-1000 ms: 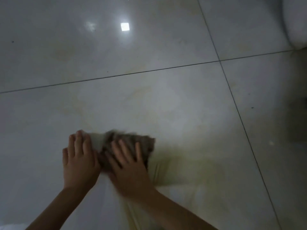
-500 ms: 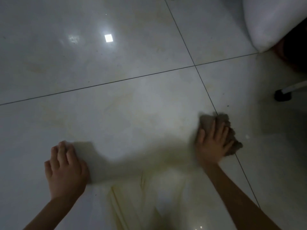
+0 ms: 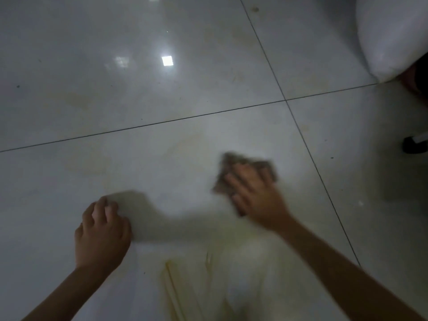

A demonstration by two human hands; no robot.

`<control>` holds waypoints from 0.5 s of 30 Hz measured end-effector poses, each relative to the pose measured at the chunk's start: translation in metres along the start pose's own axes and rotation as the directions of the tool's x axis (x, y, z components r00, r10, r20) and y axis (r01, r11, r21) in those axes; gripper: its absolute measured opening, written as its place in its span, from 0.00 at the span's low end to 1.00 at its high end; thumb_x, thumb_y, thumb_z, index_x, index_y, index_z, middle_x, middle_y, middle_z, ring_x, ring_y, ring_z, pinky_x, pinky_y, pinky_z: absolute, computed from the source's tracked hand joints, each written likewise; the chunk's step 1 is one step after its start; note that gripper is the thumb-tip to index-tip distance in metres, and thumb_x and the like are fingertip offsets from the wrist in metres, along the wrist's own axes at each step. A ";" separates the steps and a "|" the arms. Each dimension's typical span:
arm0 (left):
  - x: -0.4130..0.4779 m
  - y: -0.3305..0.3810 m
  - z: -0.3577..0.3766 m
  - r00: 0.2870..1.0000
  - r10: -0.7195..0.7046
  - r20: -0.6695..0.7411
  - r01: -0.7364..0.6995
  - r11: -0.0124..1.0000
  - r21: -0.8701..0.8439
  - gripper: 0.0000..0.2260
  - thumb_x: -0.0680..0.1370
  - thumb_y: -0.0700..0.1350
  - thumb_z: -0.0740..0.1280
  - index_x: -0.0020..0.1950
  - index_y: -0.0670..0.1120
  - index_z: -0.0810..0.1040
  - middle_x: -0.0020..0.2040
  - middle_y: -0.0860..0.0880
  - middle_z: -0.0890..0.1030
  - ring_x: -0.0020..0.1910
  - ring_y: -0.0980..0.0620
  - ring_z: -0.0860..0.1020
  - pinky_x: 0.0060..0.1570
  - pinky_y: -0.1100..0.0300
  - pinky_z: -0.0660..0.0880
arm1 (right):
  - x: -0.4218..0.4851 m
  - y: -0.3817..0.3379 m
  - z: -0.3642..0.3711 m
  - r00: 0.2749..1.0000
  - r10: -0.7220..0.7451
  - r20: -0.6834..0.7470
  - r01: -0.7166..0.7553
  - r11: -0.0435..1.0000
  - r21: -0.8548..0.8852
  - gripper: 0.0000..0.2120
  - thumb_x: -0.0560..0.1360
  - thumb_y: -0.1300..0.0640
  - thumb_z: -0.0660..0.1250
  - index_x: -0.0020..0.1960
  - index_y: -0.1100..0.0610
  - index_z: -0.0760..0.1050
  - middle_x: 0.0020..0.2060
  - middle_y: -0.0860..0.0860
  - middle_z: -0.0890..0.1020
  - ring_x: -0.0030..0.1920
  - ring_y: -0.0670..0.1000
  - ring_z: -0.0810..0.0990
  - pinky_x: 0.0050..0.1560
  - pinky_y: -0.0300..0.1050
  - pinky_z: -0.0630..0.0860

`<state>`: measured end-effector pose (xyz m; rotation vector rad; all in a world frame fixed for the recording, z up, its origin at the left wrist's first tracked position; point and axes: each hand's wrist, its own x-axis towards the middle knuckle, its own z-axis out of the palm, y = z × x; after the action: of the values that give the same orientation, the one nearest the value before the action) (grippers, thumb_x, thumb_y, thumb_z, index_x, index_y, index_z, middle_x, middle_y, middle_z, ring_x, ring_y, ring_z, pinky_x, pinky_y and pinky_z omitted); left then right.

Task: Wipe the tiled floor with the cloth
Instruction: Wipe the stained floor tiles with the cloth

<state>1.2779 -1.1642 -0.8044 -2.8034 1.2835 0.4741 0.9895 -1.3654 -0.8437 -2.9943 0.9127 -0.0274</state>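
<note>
Sweeping back leftward, the right hand point(image 3: 257, 193) has carried the cloth point(image 3: 245, 164) off the grout line point(image 3: 324, 181) it straddled half a second ago, so that it now lies wholly on the near tile, between that line and the left hand point(image 3: 102, 232). The right-hand fingers point(image 3: 235, 185) lie straight and spread, pressing the cloth flat rather than gripping it, though motion blur smears their outline. The left hand, flat on the floor before, now props on curled fingers with the knuckles raised, grasping nothing and touching only the tiled floor point(image 3: 150, 163). I read this as the return stroke of a side-to-side wipe, with the pass over this tile well under way. The cloth is a dull brown-grey rag, crumpled, its edges ragged and soft-looking. The tiles are large, pale and glossy enough to mirror a square ceiling light point(image 3: 167, 60), and they are parted by thin dark joints. Faint yellowish stains cloud the glaze, and stronger yellow streaks point(image 3: 176, 286) run close to the person, apparently not yet reached. A rounded white bulk point(image 3: 393, 35) and a small dark furniture foot point(image 3: 414, 144) stand at the far right.
</note>
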 end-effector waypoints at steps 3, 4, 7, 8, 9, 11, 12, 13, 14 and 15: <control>0.002 -0.010 -0.004 0.999 0.030 0.033 -0.030 0.999 -0.013 0.16 0.79 0.45 0.63 0.65 0.39 0.73 0.71 0.40 0.68 0.69 0.38 0.64 0.56 0.37 0.72 | -0.004 0.084 -0.008 0.917 0.392 0.077 -0.390 0.920 -0.045 0.27 0.83 0.48 0.44 0.73 0.61 0.67 0.73 0.63 0.64 0.73 0.66 0.61 0.67 0.68 0.61; 0.003 -0.014 -0.006 0.999 0.043 0.033 -0.042 0.998 -0.036 0.16 0.79 0.45 0.62 0.65 0.40 0.73 0.71 0.41 0.68 0.69 0.38 0.65 0.56 0.38 0.72 | 0.004 0.096 -0.008 0.841 0.532 0.093 -0.535 0.845 -0.001 0.29 0.81 0.45 0.44 0.76 0.59 0.62 0.75 0.62 0.60 0.76 0.63 0.58 0.70 0.68 0.57; 0.003 -0.027 -0.010 0.996 0.090 0.021 -0.087 0.989 -0.118 0.17 0.80 0.45 0.61 0.68 0.42 0.71 0.73 0.43 0.66 0.70 0.40 0.66 0.57 0.40 0.72 | 0.065 0.077 -0.003 0.587 0.793 0.163 -0.810 0.572 0.130 0.32 0.80 0.37 0.46 0.79 0.50 0.52 0.79 0.57 0.49 0.78 0.58 0.46 0.72 0.70 0.42; 0.002 -0.033 -0.010 0.995 0.097 0.021 -0.093 0.985 -0.146 0.18 0.81 0.45 0.60 0.70 0.43 0.69 0.75 0.45 0.63 0.71 0.42 0.66 0.58 0.42 0.72 | 0.091 0.056 0.000 0.561 0.812 0.160 -0.827 0.544 0.140 0.31 0.80 0.37 0.47 0.79 0.50 0.52 0.79 0.57 0.49 0.78 0.58 0.44 0.71 0.72 0.41; 0.001 -0.039 -0.010 0.995 0.096 0.020 -0.091 0.982 -0.167 0.19 0.81 0.45 0.59 0.72 0.44 0.67 0.77 0.46 0.61 0.72 0.43 0.65 0.59 0.42 0.72 | 0.116 0.029 0.003 0.576 0.804 0.146 -0.817 0.558 0.147 0.30 0.81 0.38 0.47 0.79 0.51 0.52 0.79 0.57 0.49 0.78 0.58 0.44 0.71 0.72 0.41; -0.003 -0.055 -0.010 0.998 0.060 0.006 -0.058 0.982 -0.181 0.21 0.81 0.46 0.59 0.74 0.45 0.64 0.78 0.47 0.58 0.73 0.44 0.63 0.63 0.43 0.70 | 0.158 -0.042 0.009 0.693 0.711 0.117 -0.720 0.676 0.158 0.29 0.81 0.40 0.44 0.79 0.52 0.54 0.78 0.57 0.51 0.78 0.59 0.45 0.71 0.72 0.40; -0.006 -0.064 -0.010 1.000 0.025 0.001 -0.024 0.984 -0.176 0.22 0.81 0.46 0.59 0.75 0.45 0.64 0.78 0.47 0.57 0.74 0.44 0.62 0.65 0.44 0.68 | 0.172 -0.084 0.012 0.773 0.628 0.086 -0.633 0.756 0.169 0.29 0.81 0.41 0.45 0.78 0.54 0.56 0.78 0.58 0.53 0.78 0.60 0.48 0.71 0.73 0.41; -0.009 -0.075 -0.011 1.000 -0.016 0.003 0.017 0.986 -0.164 0.23 0.81 0.46 0.59 0.76 0.44 0.63 0.78 0.46 0.57 0.75 0.44 0.61 0.66 0.44 0.67 | 0.181 -0.127 0.013 0.848 0.529 0.044 -0.527 0.830 0.185 0.29 0.81 0.43 0.47 0.77 0.56 0.60 0.77 0.59 0.57 0.77 0.61 0.52 0.70 0.74 0.43; -0.013 -0.086 -0.010 0.998 -0.060 0.009 0.061 0.987 -0.148 0.24 0.81 0.46 0.59 0.76 0.44 0.62 0.78 0.45 0.57 0.75 0.43 0.61 0.68 0.44 0.65 | 0.184 -0.171 0.014 0.911 0.412 0.001 -0.404 0.892 0.202 0.28 0.80 0.44 0.49 0.75 0.57 0.63 0.76 0.59 0.61 0.77 0.62 0.55 0.70 0.74 0.46; -0.018 -0.097 -0.010 0.994 -0.105 0.017 0.107 0.985 -0.132 0.24 0.81 0.46 0.60 0.77 0.44 0.62 0.78 0.45 0.56 0.75 0.43 0.60 0.69 0.44 0.64 | 0.182 -0.213 0.015 0.963 0.270 -0.024 -0.258 0.942 0.215 0.26 0.80 0.45 0.52 0.74 0.57 0.66 0.75 0.58 0.63 0.76 0.62 0.57 0.70 0.74 0.48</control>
<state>1.3416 -1.0879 -0.7996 -2.9547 1.1336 0.5879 1.2590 -1.2902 -0.8526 -2.6673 1.2256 -0.1892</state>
